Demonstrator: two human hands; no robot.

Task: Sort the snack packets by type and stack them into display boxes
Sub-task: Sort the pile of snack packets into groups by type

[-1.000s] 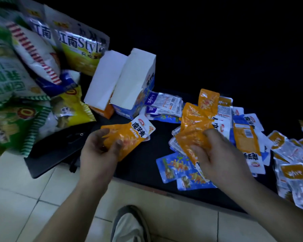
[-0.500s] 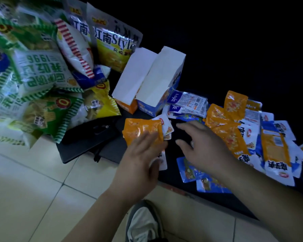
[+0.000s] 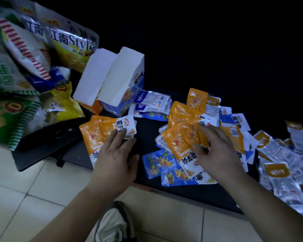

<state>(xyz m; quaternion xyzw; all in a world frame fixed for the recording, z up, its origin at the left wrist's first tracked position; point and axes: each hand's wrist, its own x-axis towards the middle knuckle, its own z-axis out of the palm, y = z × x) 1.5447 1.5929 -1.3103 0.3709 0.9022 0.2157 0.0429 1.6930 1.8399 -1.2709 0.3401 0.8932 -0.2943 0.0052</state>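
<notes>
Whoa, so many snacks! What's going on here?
A person is sorting little snack packets on a dark mat. Their left hand rests flat on a small stack of orange packets, while the right hand pinches another orange packet from the mixed pile. Two open display boxes stand behind the stack; what's inside them can't be seen.

A bare strip of counter (image 3: 147,137) runs front to back between the orange stack (image 3: 94,135) on the left and the packets (image 3: 180,137) heaped across the right. Two boxes (image 3: 112,79) close its far end. Crisp bags (image 3: 24,67) crowd the left side. The floor (image 3: 33,189) lies open in front.
</notes>
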